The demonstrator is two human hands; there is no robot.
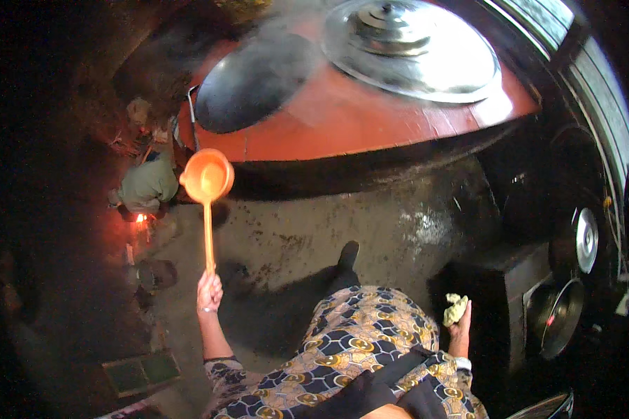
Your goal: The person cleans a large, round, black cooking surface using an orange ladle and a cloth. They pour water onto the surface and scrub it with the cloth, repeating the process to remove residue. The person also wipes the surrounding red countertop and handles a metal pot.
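My left hand is closed around the handle of an orange plastic dipper. The dipper stretches forward with its bowl facing up, in front of the red stove's near left edge. No contents can be made out in the bowl. Low on the right, beside the patterned apron, my right hand grips a crumpled pale yellow lump. Whether that lump is cloth or dough I cannot tell. Ahead, a dark steaming wok sits in the red stove top, and a large shiny metal lid lies to its right.
On the left, a person crouches by a small fire. A dark block-like stand is at the right, near a metal lid and a round pan. Bare concrete floor lies before the stove.
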